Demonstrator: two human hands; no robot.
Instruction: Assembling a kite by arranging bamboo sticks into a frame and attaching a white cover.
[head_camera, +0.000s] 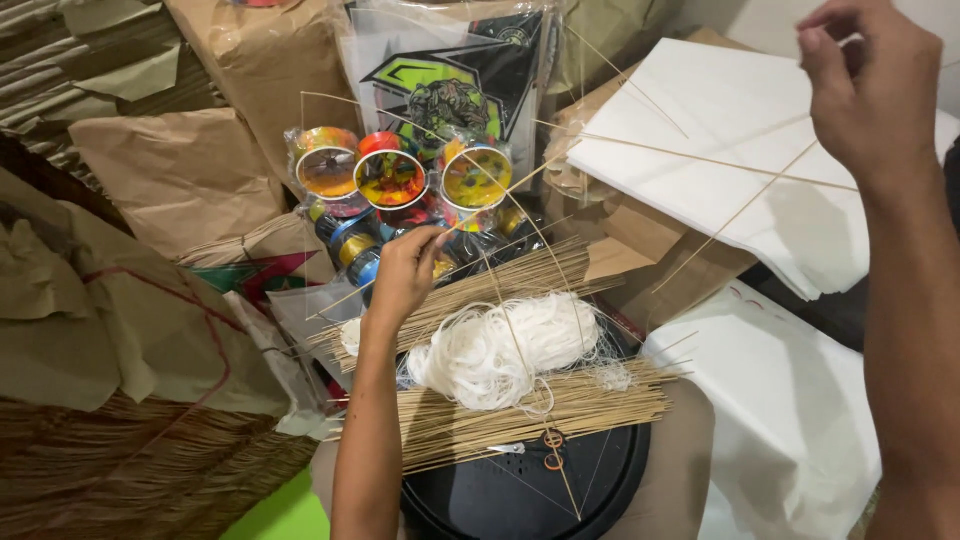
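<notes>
At the top centre of the frame stands a flat clear plastic packet (450, 75) with a black, green and white printed sheet inside. Just below it lie three round spools in clear wrap (400, 178), coloured orange, red and yellow. Brown paper parcels (185, 175) fill the upper left.

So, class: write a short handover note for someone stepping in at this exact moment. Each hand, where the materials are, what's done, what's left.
Left hand: fingers pinch one end of a thin stick frame, above the stick bundles.
Right hand: raised at upper right, pinching the frame's far end.
Materials: white string heap lies on the bundles, over a black round tray; white paper sheets to the right; colourful spools behind.
Done: sticks appear crossed into a frame.
Left: no paper on the frame yet.
</notes>
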